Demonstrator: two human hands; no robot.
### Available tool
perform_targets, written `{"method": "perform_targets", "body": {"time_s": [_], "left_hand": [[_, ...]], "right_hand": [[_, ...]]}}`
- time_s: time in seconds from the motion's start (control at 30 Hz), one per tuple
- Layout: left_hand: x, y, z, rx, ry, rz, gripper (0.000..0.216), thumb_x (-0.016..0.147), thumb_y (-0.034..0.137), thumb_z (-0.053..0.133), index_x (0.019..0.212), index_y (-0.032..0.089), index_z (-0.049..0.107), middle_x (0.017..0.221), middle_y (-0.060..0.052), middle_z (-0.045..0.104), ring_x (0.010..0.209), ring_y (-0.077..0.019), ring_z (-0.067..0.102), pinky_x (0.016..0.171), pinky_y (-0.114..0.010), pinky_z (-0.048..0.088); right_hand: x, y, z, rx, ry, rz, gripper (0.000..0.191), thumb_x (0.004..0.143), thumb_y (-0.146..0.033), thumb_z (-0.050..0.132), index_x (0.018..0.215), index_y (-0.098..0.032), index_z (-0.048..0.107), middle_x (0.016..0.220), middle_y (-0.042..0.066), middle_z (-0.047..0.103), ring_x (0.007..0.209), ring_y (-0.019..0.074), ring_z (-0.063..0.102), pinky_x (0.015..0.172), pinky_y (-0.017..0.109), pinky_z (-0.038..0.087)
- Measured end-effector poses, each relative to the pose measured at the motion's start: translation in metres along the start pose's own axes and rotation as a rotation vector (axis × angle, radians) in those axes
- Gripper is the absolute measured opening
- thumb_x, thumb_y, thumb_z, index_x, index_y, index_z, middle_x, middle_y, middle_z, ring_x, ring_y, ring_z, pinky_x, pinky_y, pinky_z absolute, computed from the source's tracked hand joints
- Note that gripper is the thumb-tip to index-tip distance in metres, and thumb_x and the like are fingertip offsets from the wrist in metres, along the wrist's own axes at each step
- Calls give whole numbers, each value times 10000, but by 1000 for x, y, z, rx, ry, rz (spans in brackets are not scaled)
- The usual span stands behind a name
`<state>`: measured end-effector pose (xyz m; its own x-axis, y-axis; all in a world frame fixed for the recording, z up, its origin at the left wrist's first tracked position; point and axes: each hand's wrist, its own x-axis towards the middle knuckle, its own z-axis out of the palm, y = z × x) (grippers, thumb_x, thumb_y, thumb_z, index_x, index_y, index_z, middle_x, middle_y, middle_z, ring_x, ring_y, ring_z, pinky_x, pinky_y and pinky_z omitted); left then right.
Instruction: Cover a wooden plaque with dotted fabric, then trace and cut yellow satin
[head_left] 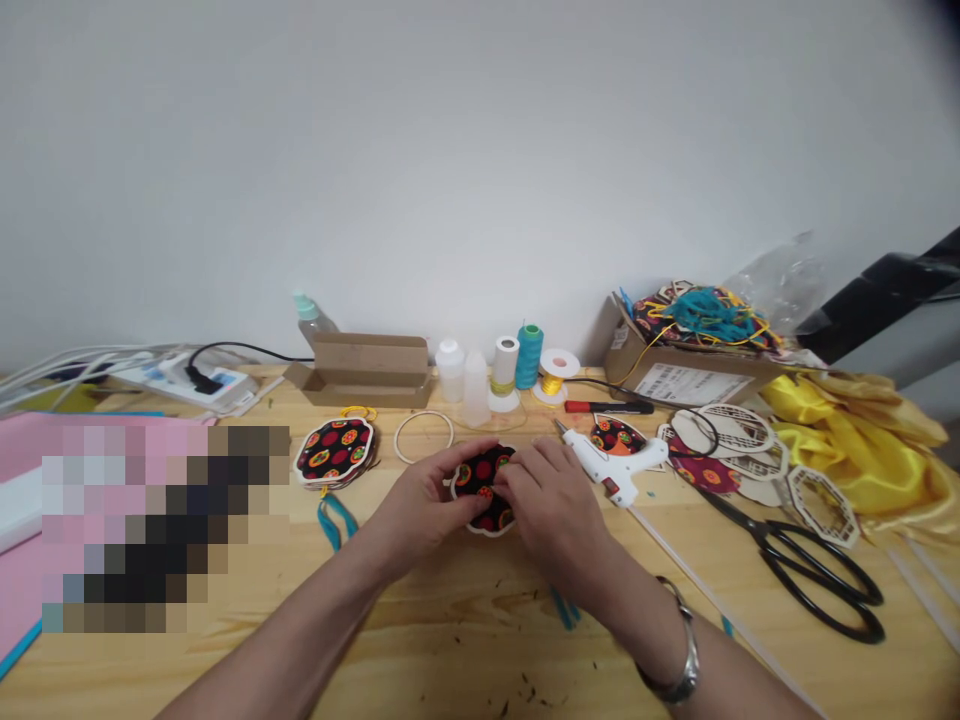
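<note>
A scalloped ornament [484,470], black fabric with round red and orange motifs inside a pale wooden rim, is held just above the table. My left hand [420,508] grips its left side, thumb across the front and fingers along the upper edge. Over its right part, my right hand [553,505] has its fingers curled and pressed against the fabric; the fingertips are partly hidden. A white hot glue gun [611,462] lies just right of my right hand, with a clear glue stick [690,570] trailing behind it. To the left rests a stack of similar ornaments [335,450] with a teal tassel [336,525].
Behind the hands stand an open cardboard box [371,385], white squeeze bottles [475,390], a teal thread cone [529,355] and a yellow thread spool [553,385]. A wooden ring [424,437] lies nearby. Black scissors [817,575] and yellow satin [855,440] are at right.
</note>
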<state>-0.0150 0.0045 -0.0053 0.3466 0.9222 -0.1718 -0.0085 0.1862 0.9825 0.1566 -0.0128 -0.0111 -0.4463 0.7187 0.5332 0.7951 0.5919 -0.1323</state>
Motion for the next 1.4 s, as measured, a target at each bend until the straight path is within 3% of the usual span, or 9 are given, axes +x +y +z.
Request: {"method": "perform_targets", "body": {"time_s": [0.23,0.47,0.57,0.67,0.77,0.87,0.97,1.4], "left_hand": [[0,-5,-1,-7,-11,16,566,679,168,717,1228,243,599,1159,-40,688,1029,-249,648,909,-411,513],[2,-1,-3,21,26,33,537,690,192,717,1210,272,610,1229,-32,658,1028,-247,656,901,-402,520],[2,1,-4,55,44,31,545,689,185,714,1216,273,606,1223,-29,663,1038,-242,653,904,-389,519],[3,0,-4,72,41,35,552,696,189,709,1229,276,597,1217,-26,667,1033,-237,657,905,-383,520],[4,-1,-4,86,42,50,549,703,203,708,1235,278,595,1229,-26,661,1045,-242,652,917,-385,515],[4,-3,-5,79,39,59,553,710,219,709,1248,261,587,1200,-34,677,1036,-246,654,920,-388,513],[4,-4,-5,54,20,73,560,720,222,712,1260,262,572,1192,-27,680,1026,-229,657,914,-369,517],[1,-2,2,108,62,100,506,719,170,681,1210,269,606,1184,-4,680,1011,-207,660,869,-327,546]], "right_hand": [[4,2,-5,82,63,59,164,876,-89,490,753,-167,564,764,55,580,752,203,457,693,341,368],[9,5,-36,644,270,260,141,888,-131,485,771,-192,537,782,26,566,768,160,523,690,297,437],[9,9,-46,980,262,311,137,907,-197,486,772,-201,508,815,25,597,750,150,569,663,291,463],[11,12,-50,1188,198,380,164,922,-252,470,767,-204,495,688,-7,580,552,118,534,507,250,429],[11,12,-44,892,184,425,141,874,-188,538,735,-195,557,616,-25,556,547,116,506,519,244,412],[8,9,-31,511,121,356,118,850,-131,565,776,-183,642,728,24,620,702,160,561,634,286,439],[5,5,-22,288,31,322,97,845,-142,581,817,-163,672,792,62,630,781,205,568,681,327,443],[2,-1,-15,37,-54,321,147,845,-166,555,754,-143,669,762,72,637,751,220,586,658,333,443]]}}
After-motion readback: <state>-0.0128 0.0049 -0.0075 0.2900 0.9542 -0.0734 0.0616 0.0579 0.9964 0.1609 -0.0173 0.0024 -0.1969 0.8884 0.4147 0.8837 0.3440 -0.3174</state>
